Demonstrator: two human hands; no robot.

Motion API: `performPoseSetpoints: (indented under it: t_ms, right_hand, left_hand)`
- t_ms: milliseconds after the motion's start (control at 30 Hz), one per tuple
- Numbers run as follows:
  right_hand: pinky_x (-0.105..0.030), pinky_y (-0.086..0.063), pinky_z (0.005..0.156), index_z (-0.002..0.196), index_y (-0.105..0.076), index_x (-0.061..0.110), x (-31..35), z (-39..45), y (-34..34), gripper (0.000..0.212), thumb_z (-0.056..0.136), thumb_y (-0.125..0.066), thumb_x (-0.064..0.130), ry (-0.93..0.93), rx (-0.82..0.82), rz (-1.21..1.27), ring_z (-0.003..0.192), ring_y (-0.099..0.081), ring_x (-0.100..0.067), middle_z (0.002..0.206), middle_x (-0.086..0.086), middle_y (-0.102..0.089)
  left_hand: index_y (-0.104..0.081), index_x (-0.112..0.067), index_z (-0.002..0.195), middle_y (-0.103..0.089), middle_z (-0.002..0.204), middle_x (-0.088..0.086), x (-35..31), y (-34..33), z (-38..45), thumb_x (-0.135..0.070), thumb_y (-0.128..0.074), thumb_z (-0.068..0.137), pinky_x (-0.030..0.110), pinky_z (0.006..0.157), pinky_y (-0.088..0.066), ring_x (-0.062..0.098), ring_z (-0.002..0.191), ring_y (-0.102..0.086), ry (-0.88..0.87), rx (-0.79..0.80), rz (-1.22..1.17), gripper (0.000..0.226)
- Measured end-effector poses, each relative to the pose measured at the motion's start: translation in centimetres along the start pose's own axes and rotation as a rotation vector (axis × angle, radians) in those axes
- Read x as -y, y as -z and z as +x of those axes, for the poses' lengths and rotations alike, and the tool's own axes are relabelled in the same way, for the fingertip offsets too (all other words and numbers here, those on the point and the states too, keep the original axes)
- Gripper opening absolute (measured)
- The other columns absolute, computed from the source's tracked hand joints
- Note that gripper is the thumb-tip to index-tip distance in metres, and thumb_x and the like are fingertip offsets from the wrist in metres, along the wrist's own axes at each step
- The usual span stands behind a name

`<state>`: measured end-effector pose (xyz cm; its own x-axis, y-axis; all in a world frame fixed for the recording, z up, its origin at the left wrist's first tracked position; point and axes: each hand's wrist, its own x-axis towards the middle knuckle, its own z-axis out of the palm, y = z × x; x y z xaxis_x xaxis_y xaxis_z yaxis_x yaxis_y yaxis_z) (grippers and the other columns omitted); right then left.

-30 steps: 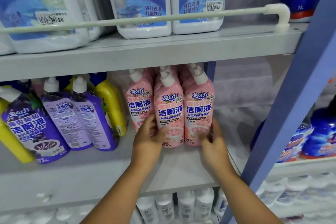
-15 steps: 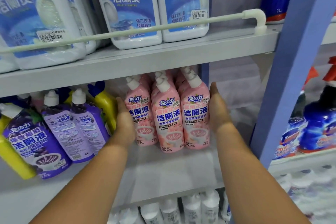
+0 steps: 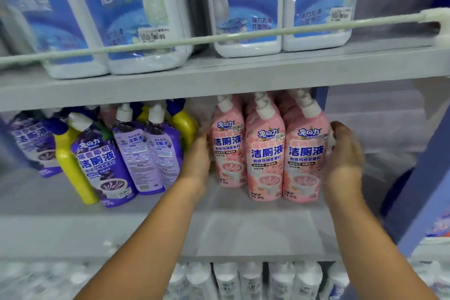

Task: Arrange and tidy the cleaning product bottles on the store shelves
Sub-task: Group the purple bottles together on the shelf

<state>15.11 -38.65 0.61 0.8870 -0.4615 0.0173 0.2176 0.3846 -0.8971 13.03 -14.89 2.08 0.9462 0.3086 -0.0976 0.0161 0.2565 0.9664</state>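
I have the pink bottles (image 3: 265,151) on the middle shelf (image 3: 243,221) sandwiched between my left grip (image 3: 197,156), flat against them, and right grip (image 3: 343,153), fingers curling round the end bottle; an uneven squeeze could topple the front row forward.

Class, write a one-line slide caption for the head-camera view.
Left hand and right hand flank a block of pink plastic toilet-cleaner bottles on the grey metal shelf.
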Motion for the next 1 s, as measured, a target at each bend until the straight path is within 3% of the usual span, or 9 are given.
performPoseSetpoints:
  t_ms: [100, 200, 367, 433, 533, 600, 700, 833, 1000]
  right_hand:
    - [-0.049, -0.046, 0.110, 0.132, -0.061, 0.036, -1.8, -7.1, 0.5, 0.039, 0.096, -0.054, 0.024, 0.338, 0.107, -0.040, 0.132, -0.057, -0.019, 0.139, 0.007, -0.063]
    - [-0.045, -0.039, 0.116, 0.135, -0.056, 0.030, -5.1, -12.2, -1.1, 0.045, 0.093, -0.054, 0.014, 0.502, 0.327, -0.167, 0.139, -0.050, -0.019, 0.146, 0.001, -0.056]
    - [-0.011, -0.048, 0.091, 0.123, -0.062, 0.023, -8.9, -16.1, -7.0, 0.029, 0.099, -0.062, 0.007, 0.118, 0.615, -0.269, 0.114, -0.064, -0.006, 0.119, 0.007, -0.069]
    - [-0.003, -0.046, 0.077, 0.122, -0.061, 0.016, -10.0, -16.3, -9.9, 0.028, 0.096, -0.064, 0.005, 0.060, 0.661, -0.322, 0.097, -0.066, 0.004, 0.108, 0.007, -0.070]
    - [-0.023, -0.056, 0.086, 0.125, -0.062, 0.018, -12.0, -15.2, -14.7, 0.039, 0.089, -0.076, 0.021, 0.125, 0.664, -0.441, 0.102, -0.068, -0.010, 0.117, -0.003, -0.070]
    - [-0.029, -0.058, 0.081, 0.116, -0.065, 0.022, -13.1, -14.3, -17.2, 0.032, 0.087, -0.077, 0.024, 0.173, 0.676, -0.498, 0.097, -0.072, -0.014, 0.110, 0.002, -0.074]
    - [-0.012, -0.052, 0.070, 0.112, -0.065, 0.020, -14.1, -14.1, -19.5, 0.028, 0.087, -0.078, 0.013, 0.204, 0.589, -0.549, 0.084, -0.070, 0.005, 0.097, 0.011, -0.073]
    - [-0.038, -0.059, 0.086, 0.118, -0.066, 0.020, -16.1, -14.8, -20.2, 0.039, 0.083, -0.083, 0.025, 0.182, 0.465, -0.559, 0.094, -0.074, -0.011, 0.106, 0.005, -0.077]
    - [-0.034, -0.059, 0.081, 0.118, -0.066, 0.017, -15.8, -15.9, -20.4, 0.036, 0.086, -0.080, 0.013, 0.184, 0.399, -0.573, 0.093, -0.075, -0.014, 0.106, 0.003, -0.077]
  left_hand:
    - [-0.064, -0.016, 0.115, -0.075, 0.114, 0.000, -0.7, 4.7, -4.5, -0.017, -0.049, 0.106, 0.035, 0.092, -0.055, 0.017, 0.105, -0.071, -0.111, -0.157, -0.050, 0.018]
    - [-0.068, -0.013, 0.114, -0.079, 0.107, 0.007, -0.5, 10.7, -8.3, -0.011, -0.056, 0.102, 0.039, 0.088, -0.059, 0.026, 0.099, -0.074, -0.268, -0.385, 0.012, 0.017]
    - [-0.070, -0.026, 0.107, -0.079, 0.095, -0.002, -1.2, 20.4, -8.9, -0.029, -0.070, 0.091, 0.049, 0.095, -0.058, 0.023, 0.092, -0.074, -0.300, -0.659, 0.190, 0.016]
    - [-0.069, -0.023, 0.113, -0.077, 0.098, -0.004, -1.6, 23.1, -8.1, -0.027, -0.070, 0.092, 0.041, 0.095, -0.058, 0.018, 0.093, -0.073, -0.350, -0.688, 0.261, 0.021]
    - [-0.060, -0.021, 0.132, -0.066, 0.117, -0.013, -2.6, 25.6, -5.7, -0.024, -0.071, 0.095, 0.015, 0.086, -0.053, 0.011, 0.109, -0.066, -0.434, -0.659, 0.468, 0.039]
    - [-0.050, -0.024, 0.144, -0.060, 0.127, -0.015, -3.1, 26.9, -3.6, -0.028, -0.077, 0.090, 0.026, 0.097, -0.052, 0.010, 0.120, -0.060, -0.484, -0.592, 0.594, 0.060]
    - [-0.043, -0.023, 0.150, -0.058, 0.139, -0.002, -3.7, 28.2, -0.8, -0.033, -0.081, 0.085, 0.033, 0.101, -0.050, 0.018, 0.125, -0.059, -0.581, -0.484, 0.764, 0.076]
    - [-0.041, -0.029, 0.147, -0.057, 0.134, -0.004, -4.2, 28.9, 1.4, -0.038, -0.081, 0.084, 0.027, 0.092, -0.045, 0.016, 0.120, -0.056, -0.517, -0.354, 0.863, 0.076]
    - [-0.041, -0.046, 0.122, -0.065, 0.094, -0.028, -3.7, 31.0, 1.8, -0.035, -0.080, 0.086, 0.015, 0.065, -0.046, -0.003, 0.080, -0.066, -0.432, -0.205, 0.689, 0.054]
